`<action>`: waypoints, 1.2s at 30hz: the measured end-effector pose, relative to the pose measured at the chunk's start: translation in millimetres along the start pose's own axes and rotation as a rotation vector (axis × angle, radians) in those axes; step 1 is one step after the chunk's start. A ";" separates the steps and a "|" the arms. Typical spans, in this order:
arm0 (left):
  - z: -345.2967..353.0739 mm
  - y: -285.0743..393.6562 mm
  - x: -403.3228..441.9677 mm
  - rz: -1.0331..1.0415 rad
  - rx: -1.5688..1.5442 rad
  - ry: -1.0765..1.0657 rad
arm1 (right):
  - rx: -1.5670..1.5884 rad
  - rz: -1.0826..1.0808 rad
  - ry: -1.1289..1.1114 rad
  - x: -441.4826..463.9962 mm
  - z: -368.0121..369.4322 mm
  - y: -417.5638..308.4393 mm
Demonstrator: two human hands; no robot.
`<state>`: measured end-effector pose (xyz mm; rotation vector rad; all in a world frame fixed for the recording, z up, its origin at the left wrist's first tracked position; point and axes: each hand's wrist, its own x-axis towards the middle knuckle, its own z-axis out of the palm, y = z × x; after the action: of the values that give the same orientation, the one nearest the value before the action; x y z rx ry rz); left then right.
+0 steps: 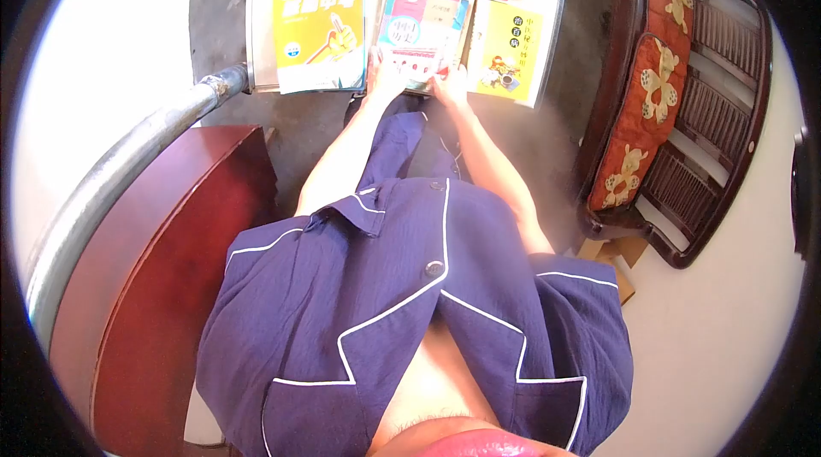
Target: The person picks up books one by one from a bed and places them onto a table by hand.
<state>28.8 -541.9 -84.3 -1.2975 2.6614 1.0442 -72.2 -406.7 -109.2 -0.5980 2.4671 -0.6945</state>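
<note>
I log two hands on one pink-and-blue book, left hand at its lower left, right hand at its lower right, finger closure indeterminable, the book between one orange book and one yellow book on the white surface.

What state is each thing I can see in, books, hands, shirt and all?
Left yellow book: closed, cover up
Middle book: closed, cover up
Right yellow book: closed, cover up
Left hand: at the middle book's near left corner
Right hand: at its near right corner
Shirt: open at the neck
</note>
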 end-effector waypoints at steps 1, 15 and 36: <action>-0.5 1.8 -3.4 0.003 0.042 -0.003 | 0.162 0.090 -0.109 1.9 -4.3 -0.9; 10.6 5.3 -9.1 -0.011 0.065 0.066 | 0.155 0.032 -0.235 14.1 -47.8 -32.5; 30.3 -29.0 5.8 -0.203 -0.259 0.062 | -0.006 -0.037 -0.108 8.7 -21.5 4.8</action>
<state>37.0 -541.6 -125.8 -1.6291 2.4298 1.3725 -92.5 -400.0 -99.0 -0.6671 2.3648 -0.6518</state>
